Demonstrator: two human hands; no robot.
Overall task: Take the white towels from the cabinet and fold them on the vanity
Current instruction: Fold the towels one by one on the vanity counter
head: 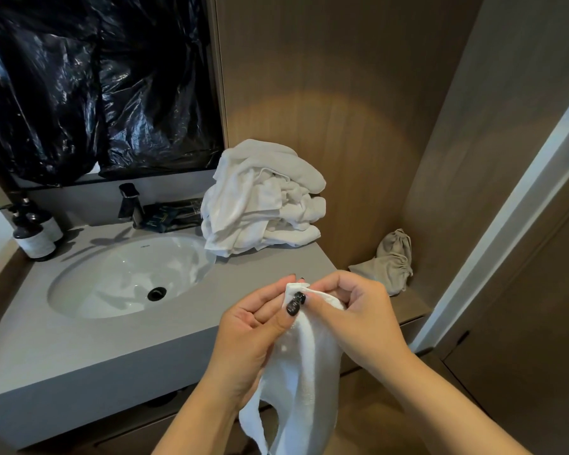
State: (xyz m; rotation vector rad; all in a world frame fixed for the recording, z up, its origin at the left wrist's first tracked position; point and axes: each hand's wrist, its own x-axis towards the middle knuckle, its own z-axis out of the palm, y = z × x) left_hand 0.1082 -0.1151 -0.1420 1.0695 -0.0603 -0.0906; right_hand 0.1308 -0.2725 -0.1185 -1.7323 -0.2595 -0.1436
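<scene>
A small white towel (304,366) hangs in front of the grey vanity (112,349), below its front right corner. My left hand (253,326) and my right hand (358,313) both pinch its top edge close together, thumbs on the cloth. A loose heap of white towels (263,201) sits on the vanity's back right corner against the wooden wall. The cabinet is not in view.
An oval white sink (128,277) with a dark faucet (130,205) fills the vanity's middle. Two dark pump bottles (35,231) stand at the left. Black plastic (96,83) covers the mirror. Grey drawstring bags (390,261) lie on a lower shelf at the right.
</scene>
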